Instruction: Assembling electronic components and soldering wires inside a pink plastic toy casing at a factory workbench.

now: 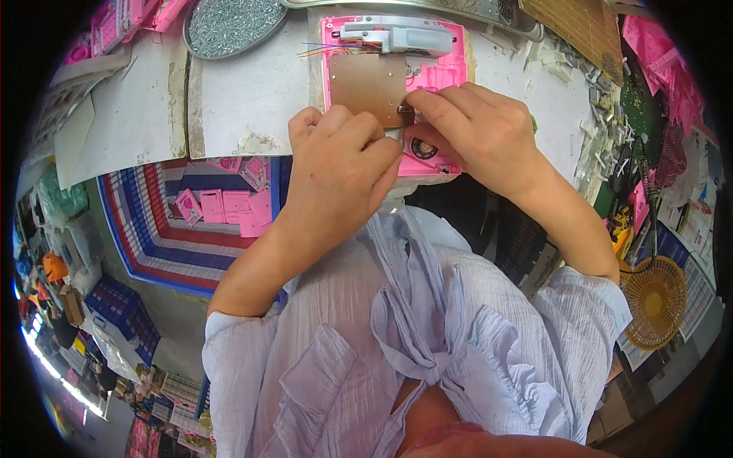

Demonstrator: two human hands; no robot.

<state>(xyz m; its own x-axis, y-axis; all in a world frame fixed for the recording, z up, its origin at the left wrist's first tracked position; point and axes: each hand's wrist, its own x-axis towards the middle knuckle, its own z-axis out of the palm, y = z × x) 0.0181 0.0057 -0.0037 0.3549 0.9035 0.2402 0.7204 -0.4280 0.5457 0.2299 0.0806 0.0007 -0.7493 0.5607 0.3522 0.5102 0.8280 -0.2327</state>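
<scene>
Working at the lower edge of a brown board (363, 82) over a pink housing (447, 75), upper centre, left hand (336, 156) and right hand (479, 137) curl, any pinch hidden; apparent fitting calls for steady alignment.

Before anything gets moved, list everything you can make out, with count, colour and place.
Plastic housing: one, pink, on the bench
Circuit board: one, brown, over the housing
Elongated module: one, grey, housing's far end
Thin wires: several, multicoloured, beside the module
Round speaker: one, dark, housing's near right
Workbench: white, upper middle
Small metal pieces: uncountable, silver, heaped upper left
Striped basket: one, red-white-blue, below bench's left
Plastic parts: several, pink, inside the basket
Fan: one, yellow, far right
Far-left clutter: too small to count
Blouse: one, pale lilac, lower middle
Left hand: one, bare, board's near edge
Right hand: one, bare, board's near-right corner
</scene>
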